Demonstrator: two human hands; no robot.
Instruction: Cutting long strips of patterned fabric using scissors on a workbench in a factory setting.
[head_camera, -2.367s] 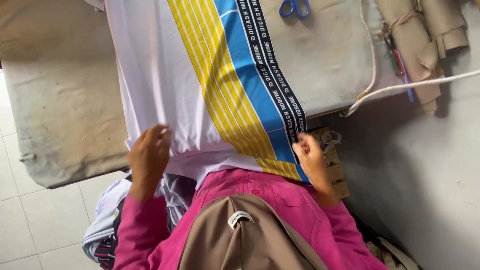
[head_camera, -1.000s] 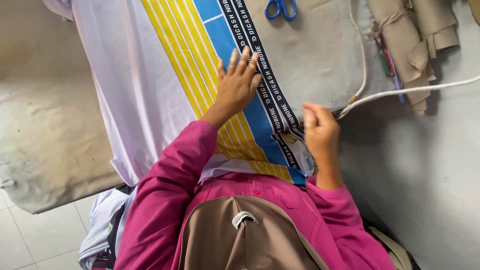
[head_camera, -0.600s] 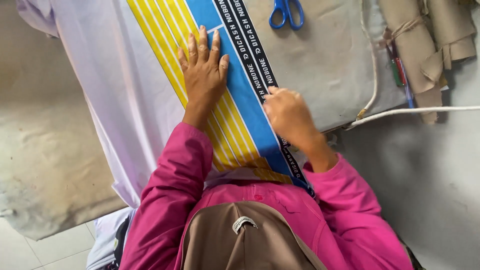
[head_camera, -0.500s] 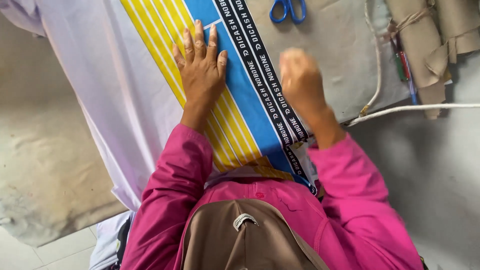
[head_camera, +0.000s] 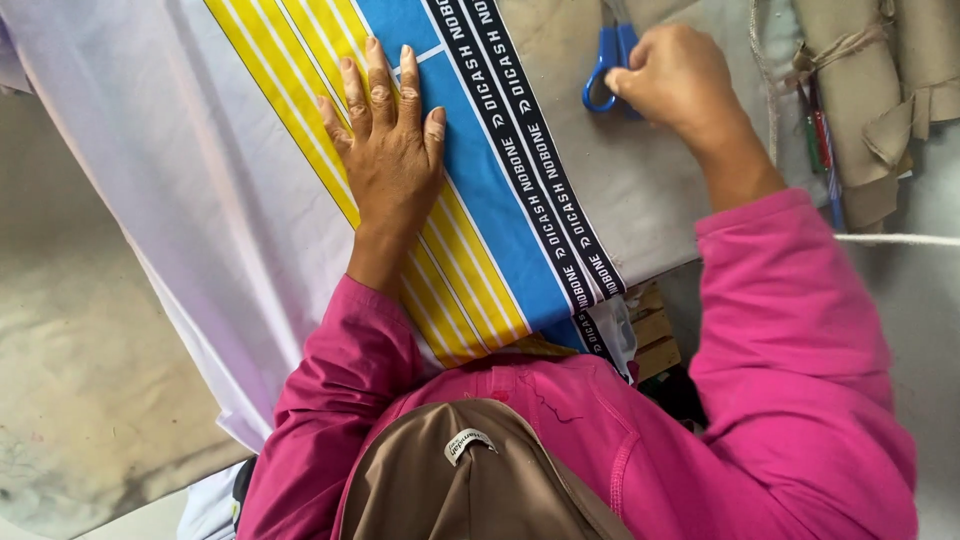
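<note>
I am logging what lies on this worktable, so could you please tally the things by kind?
Striped fabric panel, under the left hand: 1
Blue-handled scissors, at the right hand: 1
Tied brown paper rolls: 2
Pens: at least 2
White cord: 1
Total: 7

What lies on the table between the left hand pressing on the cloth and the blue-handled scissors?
In the head view, between the left hand and the scissors lie the cloth's blue stripe and its black lettered band, then bare grey table cover.
</note>
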